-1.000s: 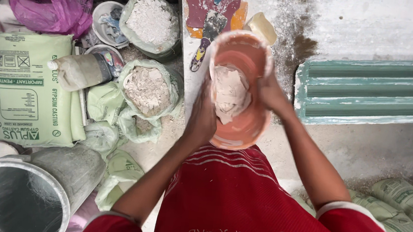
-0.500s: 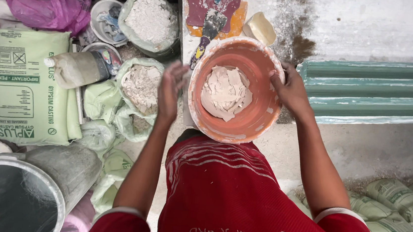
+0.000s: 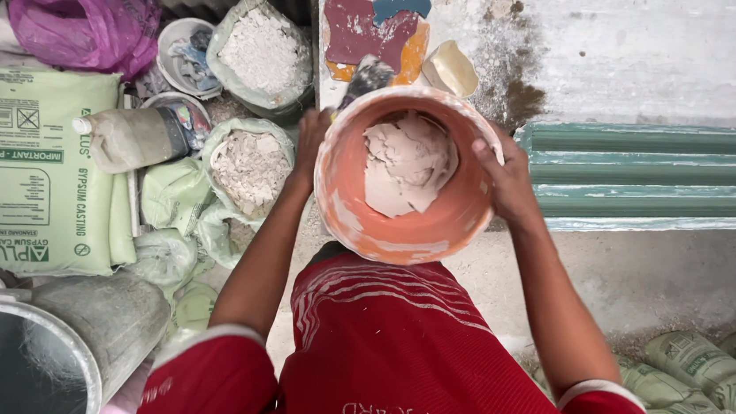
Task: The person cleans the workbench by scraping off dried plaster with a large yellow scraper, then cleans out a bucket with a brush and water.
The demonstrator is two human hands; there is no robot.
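I hold an orange plastic bowl (image 3: 358,224) upright in front of my chest, its inside smeared with pale residue. A flat lump of pale grey paste (image 3: 407,162) lies in its bottom. My left hand (image 3: 310,135) grips the bowl's left rim and my right hand (image 3: 502,176) grips the right rim. My red shirt fills the lower middle of the view.
Two open bags of white powder (image 3: 262,47) (image 3: 249,168) stand to the left, beside a light green sack (image 3: 30,168), a pink bag (image 3: 83,18) and a dusty bottle (image 3: 130,137). A metal pail (image 3: 8,362) sits lower left. Green moulded strips (image 3: 664,175) lie right; more sacks (image 3: 708,379) lower right.
The bowl was tipped on edge facing sideways; now it sits level with its opening up. My left hand moved from under the bowl to its left rim.
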